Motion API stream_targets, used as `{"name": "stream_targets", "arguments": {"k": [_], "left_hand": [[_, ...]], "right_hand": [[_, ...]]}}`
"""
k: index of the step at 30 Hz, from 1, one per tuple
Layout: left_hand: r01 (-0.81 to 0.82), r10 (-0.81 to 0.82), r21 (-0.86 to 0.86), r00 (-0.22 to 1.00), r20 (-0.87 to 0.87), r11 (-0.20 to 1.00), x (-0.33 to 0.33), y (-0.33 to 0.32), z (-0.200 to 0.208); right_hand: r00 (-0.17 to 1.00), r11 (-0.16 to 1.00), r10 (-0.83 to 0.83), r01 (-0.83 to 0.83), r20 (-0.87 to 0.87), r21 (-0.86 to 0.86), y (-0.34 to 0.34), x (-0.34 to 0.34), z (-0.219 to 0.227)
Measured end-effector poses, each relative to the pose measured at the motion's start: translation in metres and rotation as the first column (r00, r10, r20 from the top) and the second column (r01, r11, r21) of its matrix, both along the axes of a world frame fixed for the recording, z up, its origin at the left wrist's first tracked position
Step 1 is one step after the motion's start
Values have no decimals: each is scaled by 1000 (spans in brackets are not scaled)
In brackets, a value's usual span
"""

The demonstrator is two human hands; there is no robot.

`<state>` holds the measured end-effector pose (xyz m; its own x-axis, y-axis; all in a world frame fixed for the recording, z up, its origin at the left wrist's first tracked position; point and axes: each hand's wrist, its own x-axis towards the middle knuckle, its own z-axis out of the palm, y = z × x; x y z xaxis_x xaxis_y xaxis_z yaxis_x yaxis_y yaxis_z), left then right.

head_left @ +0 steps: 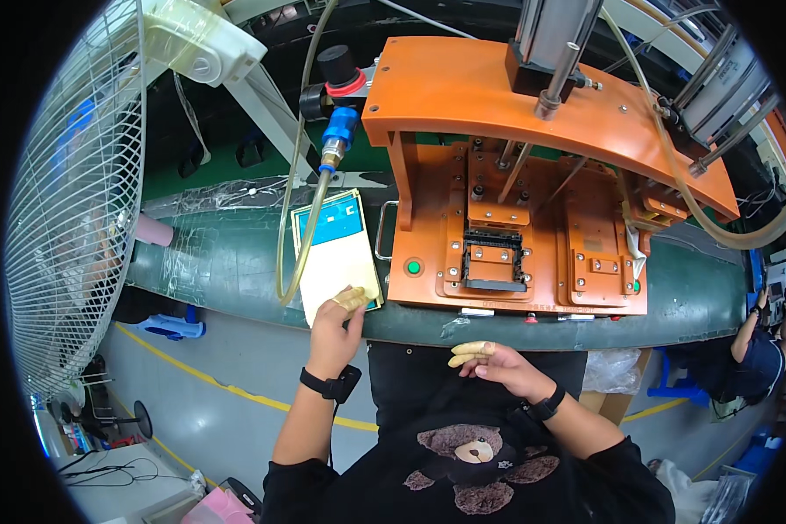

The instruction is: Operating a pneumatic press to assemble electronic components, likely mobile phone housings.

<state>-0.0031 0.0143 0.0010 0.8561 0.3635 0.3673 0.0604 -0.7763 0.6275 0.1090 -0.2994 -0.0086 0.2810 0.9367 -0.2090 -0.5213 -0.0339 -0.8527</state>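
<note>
I have my left hand (333,321) at the near end of the pale stack (334,272), capped fingertips (354,299) bent over its surface; from here I can't tell whether that grip is clamped on a layer or merely resting. The stack lies on the green tabletop (236,253), just left of the orange press (489,96), with a blue sheet (334,220) across its far end. My right hand (506,371) hangs short of the tabletop's near edge, thumb and fingers slightly apart, nothing visible between them. I'd judge the step in hand to be handling at the stack, while a black frame (495,285) sits in the left half of the press. Lifting a piece from the stack would call for thumb and fingers meeting on one edge, kept clear of the hose (320,199) looping above
</note>
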Motion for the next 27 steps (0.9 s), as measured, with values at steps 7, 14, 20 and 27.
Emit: {"name": "stream_targets", "arguments": {"k": [7, 14, 20, 27], "left_hand": [[-73, 318, -775, 933, 169, 628, -29, -19, 26], [443, -445, -165, 895, 31, 881, -45, -103, 48], [293, -275, -114, 949, 155, 949, -40, -103, 46], [207, -174, -126, 957, 234, 970, -8, -107, 68]], "right_hand": [[999, 1000, 0, 0, -35, 26, 43, -9, 15], [940, 986, -160, 168, -300, 1, 95, -13, 37], [975, 974, -219, 220, 33, -47, 76, -14, 40], [559, 956, -274, 249, 783, 156, 47, -15, 83]]}}
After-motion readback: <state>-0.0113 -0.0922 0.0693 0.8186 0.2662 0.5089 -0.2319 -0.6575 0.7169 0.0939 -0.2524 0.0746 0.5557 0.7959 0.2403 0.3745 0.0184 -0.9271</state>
